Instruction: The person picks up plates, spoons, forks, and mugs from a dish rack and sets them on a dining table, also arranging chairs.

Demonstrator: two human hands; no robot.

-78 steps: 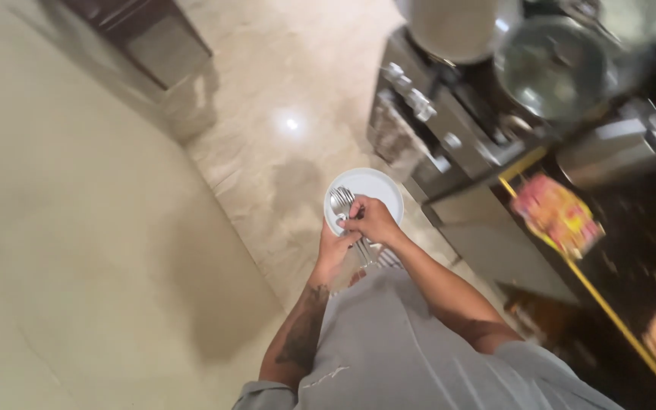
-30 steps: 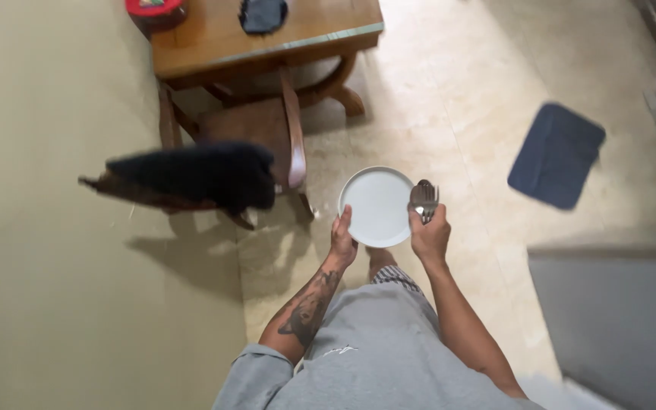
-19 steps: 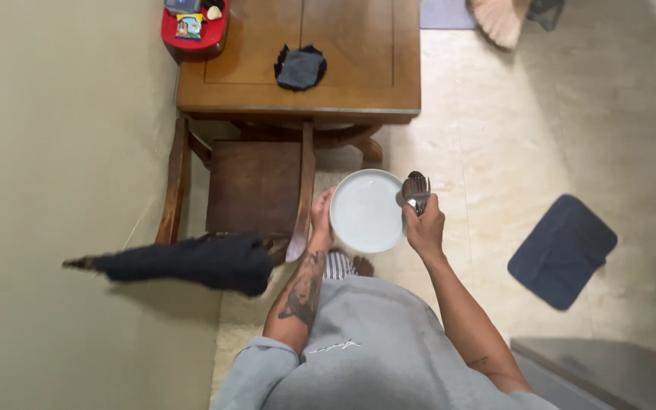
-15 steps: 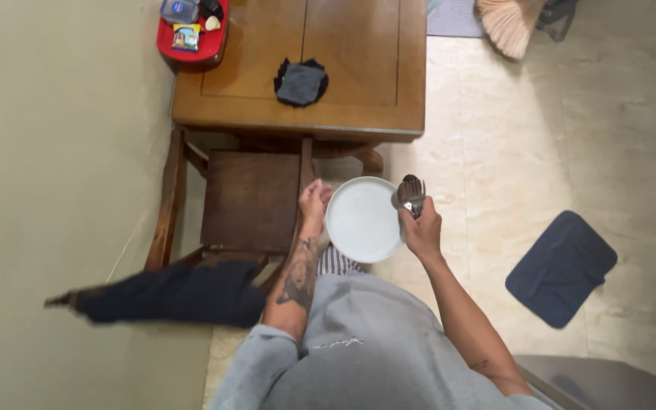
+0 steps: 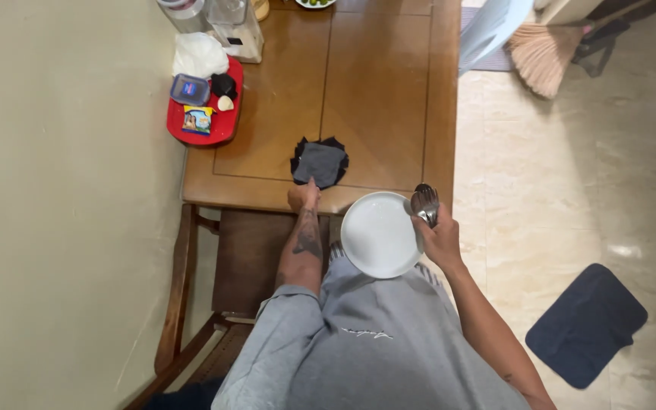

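left hand (image 5: pixel 303 197): stretched forward over the near edge of the table, fingers loosely spread and holding nothing, fingertips at the near edge of the dark cloth mat (image 5: pixel 320 162); whether they press on it or only brush it cannot be told.
right hand (image 5: pixel 439 237): closed around the handles of a bundle of metal cutlery (image 5: pixel 424 203), and it seems to hold the rim of the white plate (image 5: pixel 380 234) as well, since no other hand is on the plate.
plate: carried level in front of the body, just short of the table (image 5: pixel 377 91) edge, not resting on it.
mat: lies flat near the table's front edge, well apart from the red tray (image 5: pixel 222 127) of small packets at the far left.
doing it well: judged from this, the one-handed hold on plate and cutlery is the weak point; keep the plate level and the cutlery pinched firm so nothing slides off.
chair (image 5: pixel 191 288): stands under the table edge at the left, beside the legs; stay clear of it.
floor: a dark blue mat (image 5: pixel 588 324) lies to the right, a broom (image 5: pixel 544 45) at the top.
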